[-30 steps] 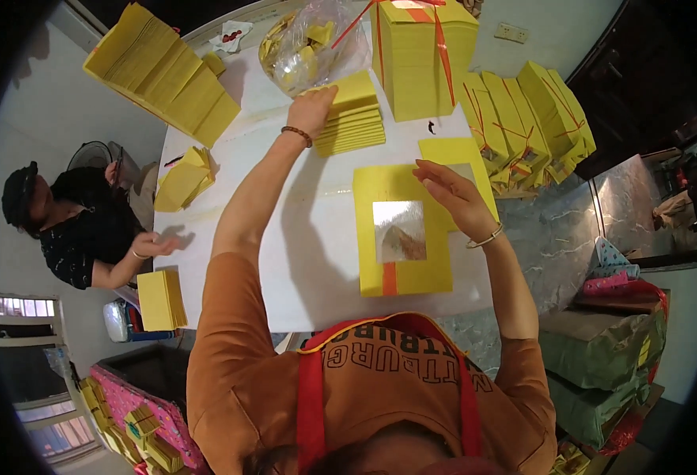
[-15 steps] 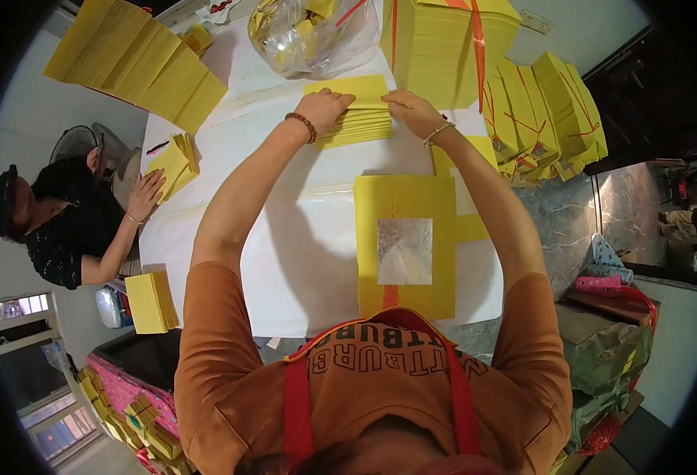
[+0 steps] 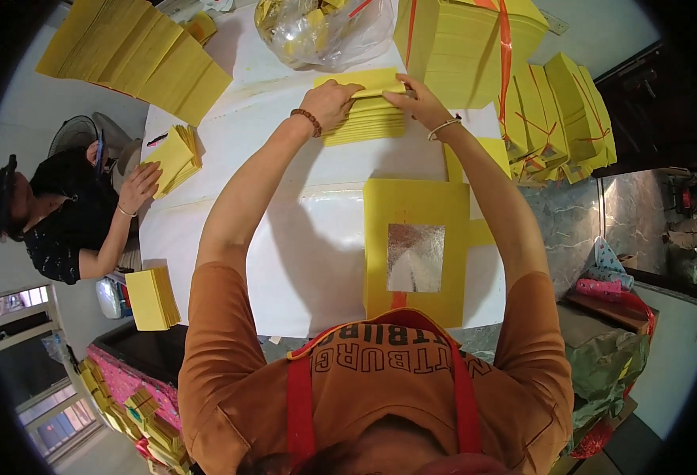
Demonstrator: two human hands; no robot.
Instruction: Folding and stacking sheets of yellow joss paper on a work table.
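Both my arms reach across a white table to a stack of folded yellow paper at its far side. My left hand, with a bead bracelet on the wrist, and my right hand, with a thin bangle, pinch the top yellow sheet of that stack and lift its edge. Closer to me lies a large yellow sheet with a silver foil square in its middle, flat on the table and untouched.
Tall bundles of yellow paper tied with red string stand at the back right. A clear plastic bag sits behind the stack. Another person at the left handles a small yellow stack. More yellow sheets lie far left.
My right hand left the foil sheet and joined the left hand at the far stack. Both hands now lift the top sheet. The person at the left reached for their small stack.
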